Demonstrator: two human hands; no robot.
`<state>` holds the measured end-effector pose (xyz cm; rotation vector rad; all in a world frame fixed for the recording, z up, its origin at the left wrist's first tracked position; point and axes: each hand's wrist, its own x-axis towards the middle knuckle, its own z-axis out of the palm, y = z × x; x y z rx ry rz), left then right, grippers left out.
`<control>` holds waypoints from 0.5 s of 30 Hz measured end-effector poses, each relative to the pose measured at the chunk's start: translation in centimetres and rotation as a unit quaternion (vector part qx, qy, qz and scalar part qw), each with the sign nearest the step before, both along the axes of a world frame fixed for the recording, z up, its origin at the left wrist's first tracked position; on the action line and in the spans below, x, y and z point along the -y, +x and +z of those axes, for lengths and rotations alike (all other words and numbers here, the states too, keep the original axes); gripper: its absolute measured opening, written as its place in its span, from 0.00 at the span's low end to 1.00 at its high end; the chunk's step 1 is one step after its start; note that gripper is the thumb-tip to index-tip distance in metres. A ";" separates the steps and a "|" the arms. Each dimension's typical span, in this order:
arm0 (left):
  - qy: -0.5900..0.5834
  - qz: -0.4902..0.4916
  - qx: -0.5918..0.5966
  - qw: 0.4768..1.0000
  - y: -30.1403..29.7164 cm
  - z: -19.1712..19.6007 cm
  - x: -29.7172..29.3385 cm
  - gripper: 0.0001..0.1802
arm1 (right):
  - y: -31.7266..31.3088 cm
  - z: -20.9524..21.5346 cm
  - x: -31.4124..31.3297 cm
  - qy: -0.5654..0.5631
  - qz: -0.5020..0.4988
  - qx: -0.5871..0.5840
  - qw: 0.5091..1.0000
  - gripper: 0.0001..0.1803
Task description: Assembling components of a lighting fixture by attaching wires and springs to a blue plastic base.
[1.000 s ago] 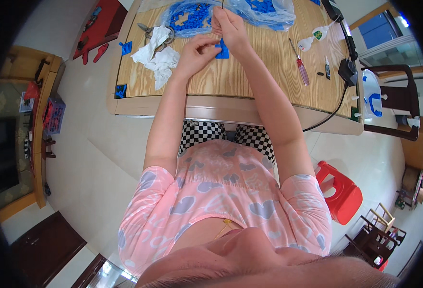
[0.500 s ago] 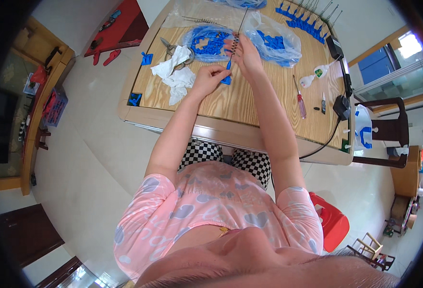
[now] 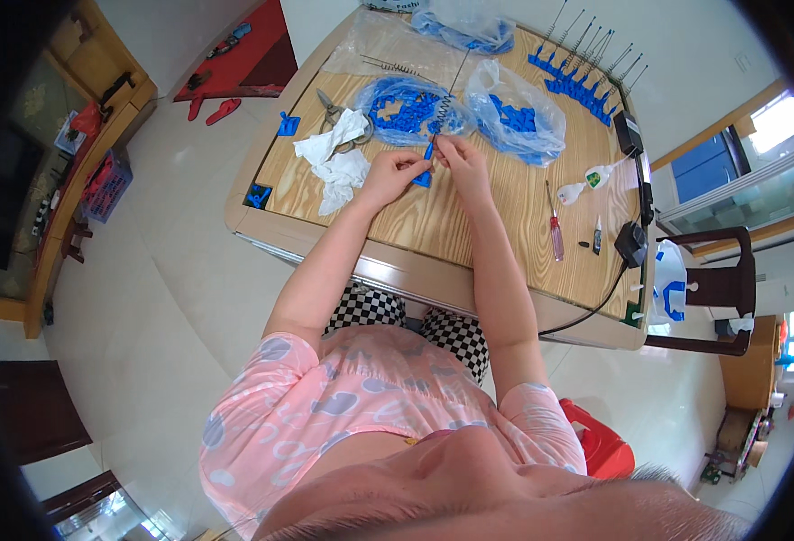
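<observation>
Head view: left hand (image 3: 395, 169) and right hand (image 3: 455, 155) both in a pinching grip on small blue plastic part (image 3: 428, 153) with spring rod (image 3: 445, 110), above wooden surface (image 3: 505, 225), beside white cloth (image 3: 340, 158).

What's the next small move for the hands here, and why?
Probably push the spring rod further into the small blue part. Both the left hand and right hand pinch that part together above the table, the rod rising from it.
</observation>
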<state>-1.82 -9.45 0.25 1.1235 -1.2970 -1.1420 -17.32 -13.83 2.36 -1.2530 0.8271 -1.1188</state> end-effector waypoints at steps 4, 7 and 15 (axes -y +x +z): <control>-0.021 0.018 0.060 0.998 0.0 -0.2 -0.1 0.08 | -0.1 0.9 -0.5 -0.011 0.001 -0.059 0.998 0.15; -0.032 0.035 0.081 0.996 -0.2 -0.2 -0.1 0.07 | -0.1 0.7 -0.4 -0.019 -0.008 -0.085 0.996 0.15; -0.115 0.112 0.177 0.971 -0.6 0.6 -0.6 0.08 | -0.2 0.3 -0.1 -0.040 0.021 -0.070 0.997 0.13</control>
